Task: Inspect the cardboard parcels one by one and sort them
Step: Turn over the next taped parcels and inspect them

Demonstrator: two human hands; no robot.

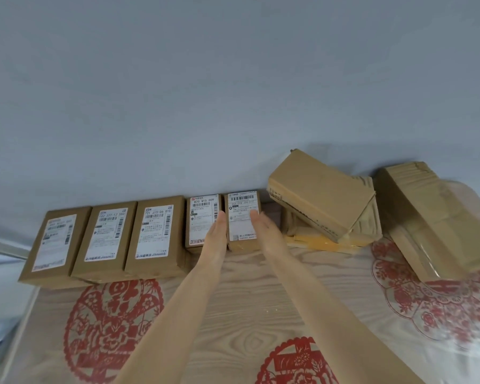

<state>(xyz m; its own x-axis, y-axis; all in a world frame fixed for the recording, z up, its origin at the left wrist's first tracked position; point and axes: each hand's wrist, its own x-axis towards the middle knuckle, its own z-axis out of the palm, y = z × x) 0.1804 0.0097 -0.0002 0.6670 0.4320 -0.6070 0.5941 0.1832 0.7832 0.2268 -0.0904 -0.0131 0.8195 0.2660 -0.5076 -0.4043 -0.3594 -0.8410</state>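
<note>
Several cardboard parcels with white shipping labels lie in a row along the wall. The rightmost small parcel (243, 217) sits between my two hands. My left hand (216, 236) rests flat against its left side, next to the neighbouring small parcel (203, 220). My right hand (266, 231) is flat at its right side, fingertips on the label edge. Both hands have straight fingers and neither one grips anything. Three larger labelled parcels (155, 234) (106, 239) (53, 245) lie further left.
A tilted pile of unlabelled cardboard parcels (322, 195) leans at the right, over a yellow-taped one (322, 242). Another big parcel (432, 217) lies at far right under clear plastic. The table (233, 314) has wood grain and red paper-cut patterns. A grey wall stands behind.
</note>
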